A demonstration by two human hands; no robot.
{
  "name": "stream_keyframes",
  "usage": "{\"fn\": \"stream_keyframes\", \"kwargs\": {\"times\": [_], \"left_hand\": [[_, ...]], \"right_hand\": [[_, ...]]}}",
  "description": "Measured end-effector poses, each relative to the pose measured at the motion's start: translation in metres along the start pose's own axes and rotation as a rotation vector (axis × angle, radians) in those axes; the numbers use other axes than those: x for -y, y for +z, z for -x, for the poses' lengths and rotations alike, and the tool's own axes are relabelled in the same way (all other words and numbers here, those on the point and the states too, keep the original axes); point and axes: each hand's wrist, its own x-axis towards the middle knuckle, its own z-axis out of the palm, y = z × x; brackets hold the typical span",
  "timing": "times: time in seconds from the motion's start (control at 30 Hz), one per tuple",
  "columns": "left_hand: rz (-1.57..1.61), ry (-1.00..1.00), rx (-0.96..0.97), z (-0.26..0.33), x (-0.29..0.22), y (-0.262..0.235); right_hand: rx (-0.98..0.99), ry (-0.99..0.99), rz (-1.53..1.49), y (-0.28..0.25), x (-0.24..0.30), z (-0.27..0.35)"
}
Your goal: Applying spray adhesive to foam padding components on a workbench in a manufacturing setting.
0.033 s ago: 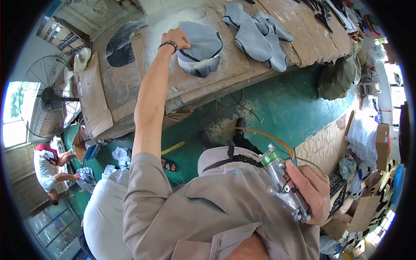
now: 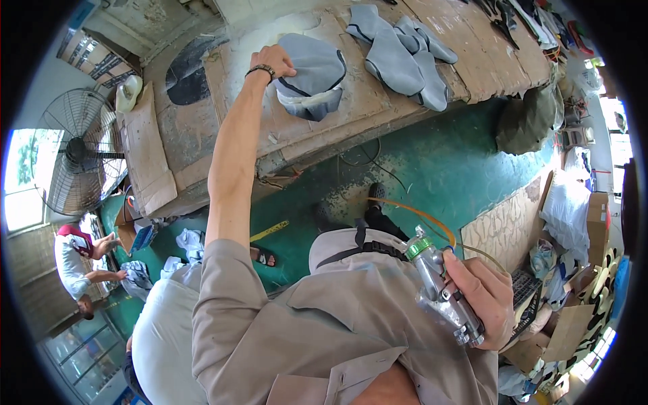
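At the bench, my left hand (image 2: 273,62) pinches the left edge of a grey fabric piece (image 2: 312,61) with dark edging. The fabric lies over a stack of pale and grey layers (image 2: 309,104), whose ends show below its front edge. My right hand (image 2: 482,297) is wrapped round a metal spray gun (image 2: 435,277) with a green collar, held close to my body at the lower right. An amber hose (image 2: 422,210) curves up from near the gun. Part of the gun's grip is hidden by my fingers.
Several grey fabric pieces (image 2: 398,64) lie to the right on the cardboard-covered bench (image 2: 368,111). A large fan (image 2: 77,150) stands at left. One co-worker (image 2: 74,263) handles cloth there; a person in white (image 2: 165,344) is close on my left. Cartons and bags (image 2: 567,331) crowd the right.
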Motion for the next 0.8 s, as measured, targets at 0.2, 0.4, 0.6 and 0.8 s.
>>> {"fn": "stream_keyframes", "kwargs": {"times": [0.2,0.4,0.6,0.8], "left_hand": [[0.037,0.016,0.053,-0.004,0.006,0.000],[0.082,0.061,0.032,-0.011,0.023,0.016],[0.131,0.088,0.097,-0.014,0.031,0.019],[0.214,0.051,-0.445,0.032,0.020,0.010]], "right_hand": [[0.015,-0.028,-0.036,-0.009,-0.027,0.007],[-0.073,0.127,-0.117,-0.022,-0.061,0.021],[0.002,0.104,-0.211,-0.048,-0.113,0.035],[0.014,0.161,-0.302,-0.068,-0.146,0.036]]}}
